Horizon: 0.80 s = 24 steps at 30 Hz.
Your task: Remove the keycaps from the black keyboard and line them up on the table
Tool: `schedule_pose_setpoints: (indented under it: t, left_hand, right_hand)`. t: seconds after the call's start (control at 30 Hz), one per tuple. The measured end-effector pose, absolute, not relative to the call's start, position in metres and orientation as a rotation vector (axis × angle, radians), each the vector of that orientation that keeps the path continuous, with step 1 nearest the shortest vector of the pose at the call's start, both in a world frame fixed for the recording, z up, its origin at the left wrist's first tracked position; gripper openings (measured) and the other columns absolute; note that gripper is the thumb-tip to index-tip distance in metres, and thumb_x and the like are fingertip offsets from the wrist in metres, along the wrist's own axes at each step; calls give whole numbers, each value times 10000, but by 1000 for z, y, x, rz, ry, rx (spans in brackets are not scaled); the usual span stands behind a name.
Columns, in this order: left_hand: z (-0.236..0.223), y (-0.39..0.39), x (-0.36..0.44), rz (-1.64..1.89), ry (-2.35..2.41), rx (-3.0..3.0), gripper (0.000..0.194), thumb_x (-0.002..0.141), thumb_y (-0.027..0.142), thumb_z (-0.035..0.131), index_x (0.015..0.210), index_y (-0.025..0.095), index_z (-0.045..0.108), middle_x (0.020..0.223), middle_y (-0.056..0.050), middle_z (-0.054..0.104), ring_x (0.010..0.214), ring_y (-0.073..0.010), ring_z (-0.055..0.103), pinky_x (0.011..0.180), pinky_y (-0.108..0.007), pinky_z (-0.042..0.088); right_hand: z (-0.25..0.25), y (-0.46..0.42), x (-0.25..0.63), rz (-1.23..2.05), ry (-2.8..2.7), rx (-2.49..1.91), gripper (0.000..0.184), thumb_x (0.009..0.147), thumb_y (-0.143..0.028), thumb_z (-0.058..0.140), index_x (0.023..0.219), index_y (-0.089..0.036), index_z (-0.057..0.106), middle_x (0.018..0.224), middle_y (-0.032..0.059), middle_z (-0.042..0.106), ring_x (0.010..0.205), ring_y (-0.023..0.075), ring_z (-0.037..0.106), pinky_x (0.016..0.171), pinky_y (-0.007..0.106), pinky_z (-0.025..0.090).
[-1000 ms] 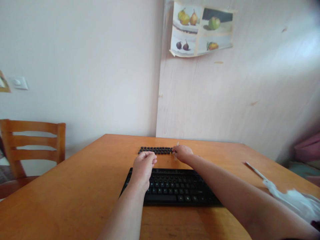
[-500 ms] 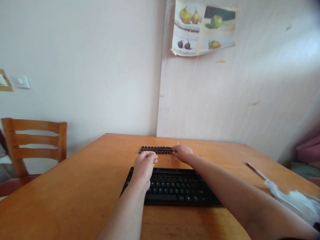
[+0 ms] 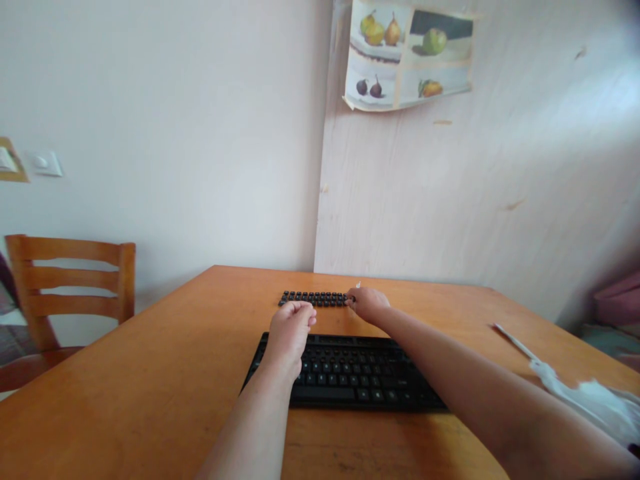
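A black keyboard lies on the wooden table in front of me. Above its left part is my left hand, closed with thumb and fingertips pressed together; anything inside the fingers is hidden. Beyond the keyboard, loose black keycaps stand in neat rows. My right hand reaches across the keyboard to the right end of those rows, its fingers pinched at the last keycaps. A small white tip shows just above these fingers; what it belongs to I cannot make out.
On the right of the table lie a thin white stick and a crumpled whitish plastic bag. A wooden chair stands at the left. Behind the table rises a wall with a fruit picture sheet.
My right hand has shifted very slightly to the right, and a whitish bit seen below its fingers before no longer shows. My left hand keeps its pose.
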<state>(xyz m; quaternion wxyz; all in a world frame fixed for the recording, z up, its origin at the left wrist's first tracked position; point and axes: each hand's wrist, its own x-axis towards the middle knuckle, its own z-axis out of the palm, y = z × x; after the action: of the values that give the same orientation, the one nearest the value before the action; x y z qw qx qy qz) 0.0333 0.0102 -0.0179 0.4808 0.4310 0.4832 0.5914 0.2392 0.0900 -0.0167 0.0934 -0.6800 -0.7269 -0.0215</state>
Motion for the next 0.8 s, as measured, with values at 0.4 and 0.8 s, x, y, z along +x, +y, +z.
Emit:
schedule_pose_setpoints:
  t: [0.4,0.8]
  left_hand:
    - [-19,8,37,1376,1218,1202,183,706,349,627,740,170,652,762,-72,692,750,-193,642,688,-306,459]
    - [-29,11,44,1318,1260,1514,117,713,307,623,724,196,655,738,-58,685,739,-212,621,682,-297,435]
  right_hand:
    - [10,24,250,312,-1825,-1517,235,851,-332,477,762,-186,637,660,12,615,633,144,543,576,236,392]
    - [-2,-42,250,807,-1750,-1546,294,819,-467,604,772,-177,605,569,-16,593,450,89,459,423,206,316]
